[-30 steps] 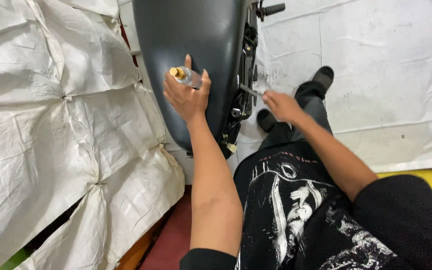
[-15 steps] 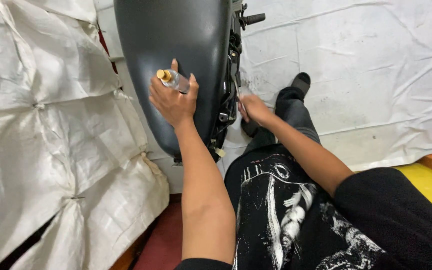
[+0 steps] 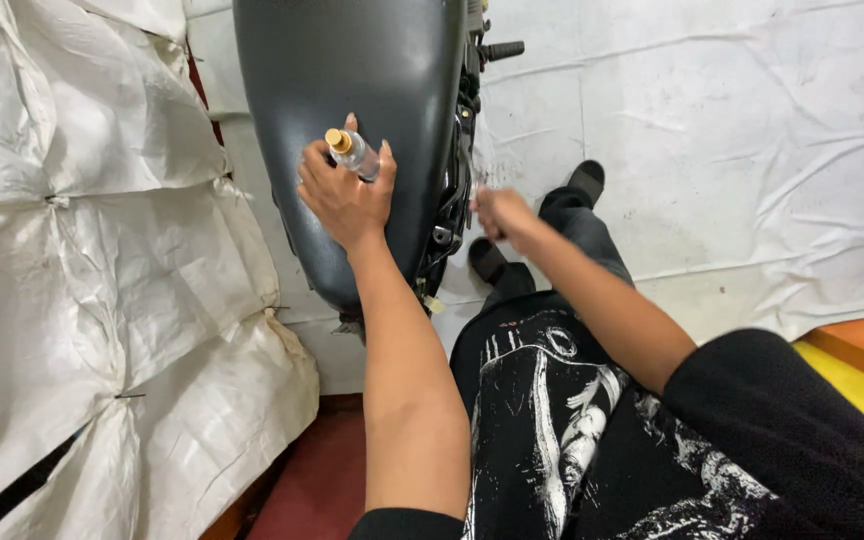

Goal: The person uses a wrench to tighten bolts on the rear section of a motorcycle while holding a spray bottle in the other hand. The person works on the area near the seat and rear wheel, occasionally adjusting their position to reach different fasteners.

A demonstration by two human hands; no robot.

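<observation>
A: Fingers [image 3: 385, 160] of my left hand [image 3: 344, 195] are wrapped round a small clear bottle [image 3: 357, 155] with a gold cap, pressed against the dark grey motorcycle seat [image 3: 352, 70].

B: And the other one?

A: My right hand [image 3: 500, 212] is blurred beside the bike's frame [image 3: 452, 200], just right of the seat; I can't tell whether it grips anything. White sheeting [image 3: 712, 120] covers the floor beneath.
</observation>
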